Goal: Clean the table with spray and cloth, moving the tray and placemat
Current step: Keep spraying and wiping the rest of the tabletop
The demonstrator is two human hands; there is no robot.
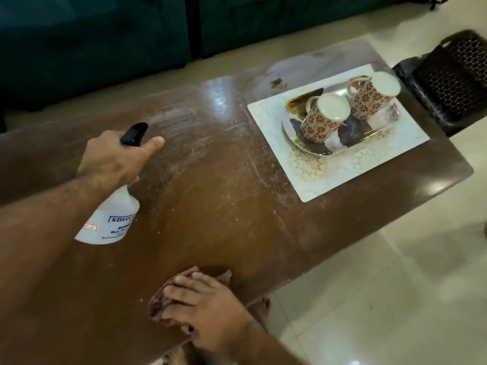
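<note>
Fingers of the left hand [113,159] are wrapped round the neck of the spray bottle [110,219], which hangs tilted above the desk [210,206] near its left end, black nozzle [134,134] aimed toward the far edge, thumb stretched forward beside the nozzle. The right hand [208,312] lies at the near edge with its fingers spread flat, pressing the reddish cloth [168,293] onto the wood; the fingers are straight, not clenched.

From both hands the placemat [342,175] and the tray [369,138] on it lie off to the right, by the far right corner of the desk. The placemat's long axis runs slanted, from the near edge toward that far corner. The right hand is the nearer of the two to it, though well apart, with a bare stretch of dusty, streaked wood between them and nothing in the way. I judge that this middle stretch gets sprayed and wiped first, and the mat is shifted afterwards.

Two patterned mugs [326,117] stand upside down on the tray, just beside each other; lifting or sliding the tray would likely need care so that they do not tip. A small brown scrap [278,83] lies near the far edge, just left of the placemat. A dark perforated chair [453,80] stands past the right end of the desk.
</note>
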